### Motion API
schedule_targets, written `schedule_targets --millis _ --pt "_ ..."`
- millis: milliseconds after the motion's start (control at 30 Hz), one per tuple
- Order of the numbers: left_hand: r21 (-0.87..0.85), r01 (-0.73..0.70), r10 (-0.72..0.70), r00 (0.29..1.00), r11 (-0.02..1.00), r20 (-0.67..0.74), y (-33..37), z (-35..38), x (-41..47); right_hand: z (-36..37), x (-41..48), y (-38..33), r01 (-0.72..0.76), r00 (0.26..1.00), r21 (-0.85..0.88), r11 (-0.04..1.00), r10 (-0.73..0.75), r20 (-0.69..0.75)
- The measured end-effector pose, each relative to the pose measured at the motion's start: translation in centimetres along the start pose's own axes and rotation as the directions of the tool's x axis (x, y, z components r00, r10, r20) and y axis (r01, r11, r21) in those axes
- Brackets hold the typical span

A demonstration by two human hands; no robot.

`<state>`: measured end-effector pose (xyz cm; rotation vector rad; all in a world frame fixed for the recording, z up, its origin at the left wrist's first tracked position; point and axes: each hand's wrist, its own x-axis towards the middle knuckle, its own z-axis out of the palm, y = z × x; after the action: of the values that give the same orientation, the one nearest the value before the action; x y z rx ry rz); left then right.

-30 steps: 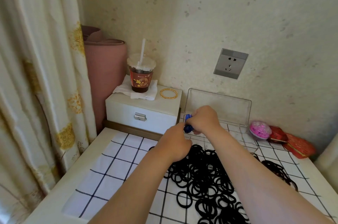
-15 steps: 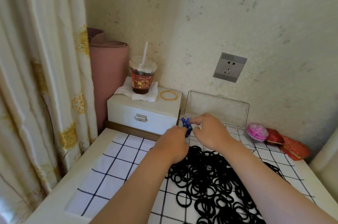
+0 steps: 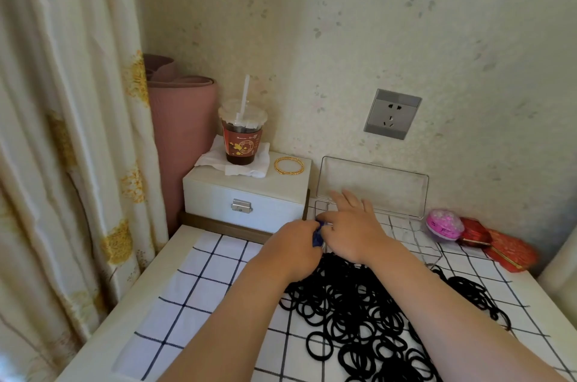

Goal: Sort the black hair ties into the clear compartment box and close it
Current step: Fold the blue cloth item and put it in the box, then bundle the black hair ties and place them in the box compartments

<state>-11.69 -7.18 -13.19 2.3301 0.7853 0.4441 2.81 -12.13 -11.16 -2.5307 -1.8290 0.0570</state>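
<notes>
So, nearest the front edge of the table [image 3: 140, 297], the black hair ties [image 3: 359, 319] are one big loose heap of thin matte loops on the checked cloth [image 3: 203, 272], with a smaller bunch off toward the right edge. Just behind the heap, the left hand [image 3: 293, 244] has its fingers curled round a small blue thing [image 3: 318, 238] (can't tell what it is). What changed: a second ago the right hand [image 3: 356, 231] was the one bunched up on that blue thing, held higher. Now its fingers are stretched out nearly flat over the front left part of the clear compartment box [image 3: 415, 238], thumb just beside the blue bit. My guess is the blue stray gets dealt with first, so the real sorting hasn't begun. The box sits at the back edge, lid [image 3: 374, 185] standing open against the wall, with no ties visibly inside.
</notes>
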Motion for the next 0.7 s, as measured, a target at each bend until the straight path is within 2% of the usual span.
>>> schedule_targets --millis 67,167,400,533,600,700 --pt "0.003 -0.005 0.005 1.0 1.0 0.005 0.0 -0.1 0.1 0.2 0.2 -0.1 -0.015 0.999 0.034 0.999 0.013 0.051" --pt "0.023 -0.003 0.002 1.0 1.0 0.01 0.0 -0.1 0.2 -0.2 0.2 0.1 -0.01 0.999 0.071 0.997 0.008 0.033" --pt "0.053 -0.016 0.021 0.995 0.998 -0.099 2.5 -0.8 -0.9 -2.7 -3.5 2.2 0.087 0.976 0.312 0.946 -0.019 -0.216" --pt "0.019 -0.02 0.02 0.999 1.0 0.036 4.5 -0.4 -2.8 -3.1 -8.2 2.4 0.082 0.993 0.352 0.932 -0.045 -0.112" --pt "0.024 -0.015 0.012 0.993 1.0 0.121 5.1 -0.2 -3.9 -2.9 -10.6 2.7 0.031 0.999 0.324 0.946 -0.022 -0.031" --pt "0.032 -0.026 0.018 0.973 0.999 0.231 5.8 0.1 -5.7 -2.5 -14.0 3.4 -0.049 0.998 0.372 0.927 0.028 0.063"
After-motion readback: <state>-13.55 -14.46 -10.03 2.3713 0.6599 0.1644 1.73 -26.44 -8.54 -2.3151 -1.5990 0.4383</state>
